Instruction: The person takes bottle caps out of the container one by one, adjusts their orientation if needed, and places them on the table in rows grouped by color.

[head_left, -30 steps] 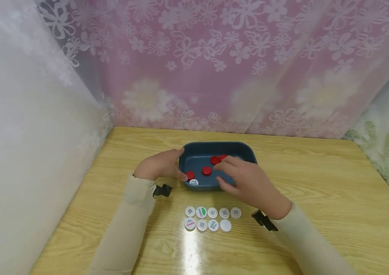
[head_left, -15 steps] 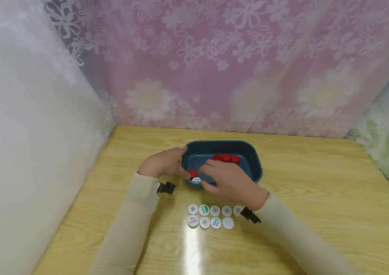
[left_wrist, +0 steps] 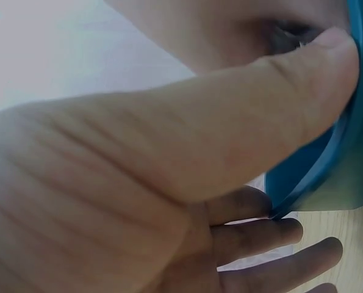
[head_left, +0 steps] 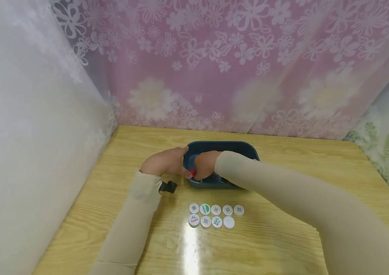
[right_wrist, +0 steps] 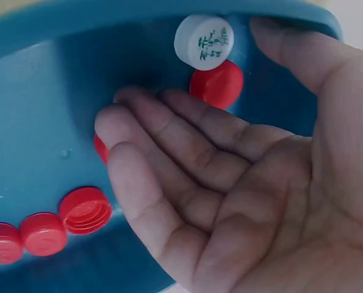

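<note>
My left hand (head_left: pixel 165 162) rests at the left end of a dark blue tray (head_left: pixel 215 185), thumb on the near rim corner, other fingers stretched along the end. Inside the tray, my right hand (head_left: pixel 206 164) reaches toward the left side, palm turned back. In the right wrist view its fingers curve loosely, holding nothing. A red bottle cap (right_wrist: pixel 100 148) shows partly behind the fingertips. Between thumb and fingers lie another red cap (right_wrist: pixel 221 85) and a white cap (right_wrist: pixel 204 43) with green writing, against the wall. Three red caps, one a hollow-side-up cap (right_wrist: pixel 85 210), lie in a line.
Two rows of white caps, among them a plain white cap (head_left: pixel 229 222) and a green-marked cap (head_left: pixel 205 209), lie on the wooden table (head_left: pixel 297 244) in front of the tray. A pink flowered curtain (head_left: pixel 229 76) hangs behind; a pale wall (head_left: pixel 43 133) stands left.
My right hand has moved left inside the tray and turned, its forearm swinging across the tray's right part. The left hand stays on the tray's left end.
</note>
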Demonstrator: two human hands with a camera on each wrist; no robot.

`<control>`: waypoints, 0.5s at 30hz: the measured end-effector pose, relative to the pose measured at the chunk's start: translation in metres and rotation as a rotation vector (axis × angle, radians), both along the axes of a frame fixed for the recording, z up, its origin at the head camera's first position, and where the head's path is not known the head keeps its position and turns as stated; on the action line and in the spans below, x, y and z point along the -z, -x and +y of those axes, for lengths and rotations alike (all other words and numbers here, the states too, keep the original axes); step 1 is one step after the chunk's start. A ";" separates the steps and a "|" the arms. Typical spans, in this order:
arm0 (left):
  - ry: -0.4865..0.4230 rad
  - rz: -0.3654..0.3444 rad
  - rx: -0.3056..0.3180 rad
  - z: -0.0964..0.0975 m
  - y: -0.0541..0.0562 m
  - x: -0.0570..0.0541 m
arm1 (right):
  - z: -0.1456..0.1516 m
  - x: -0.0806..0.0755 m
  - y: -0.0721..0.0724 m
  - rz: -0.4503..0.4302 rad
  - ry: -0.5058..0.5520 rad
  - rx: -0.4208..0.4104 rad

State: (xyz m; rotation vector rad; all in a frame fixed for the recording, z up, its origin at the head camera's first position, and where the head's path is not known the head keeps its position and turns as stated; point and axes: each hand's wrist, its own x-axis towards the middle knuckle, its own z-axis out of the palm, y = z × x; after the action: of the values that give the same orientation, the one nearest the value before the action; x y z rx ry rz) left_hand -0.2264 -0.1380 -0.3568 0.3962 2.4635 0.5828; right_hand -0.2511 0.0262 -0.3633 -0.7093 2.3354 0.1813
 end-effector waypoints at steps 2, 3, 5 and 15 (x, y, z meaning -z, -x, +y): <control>-0.007 0.003 0.002 -0.001 -0.001 0.000 | -0.007 0.006 0.001 0.021 -0.032 -0.013; -0.015 0.004 0.003 -0.001 -0.001 0.001 | -0.011 0.008 0.002 0.048 -0.048 -0.031; -0.031 0.005 0.005 -0.002 0.000 0.001 | -0.017 0.014 0.002 0.100 -0.082 -0.074; -0.046 0.004 0.000 -0.003 0.001 0.002 | -0.023 0.028 0.009 0.178 -0.093 -0.177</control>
State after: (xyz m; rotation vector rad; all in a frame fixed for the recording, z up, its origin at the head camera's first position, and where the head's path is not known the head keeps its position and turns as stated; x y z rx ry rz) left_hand -0.2272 -0.1408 -0.3592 0.4162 2.4570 0.6399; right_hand -0.2597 0.0036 -0.3909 -0.8845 2.4114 0.4457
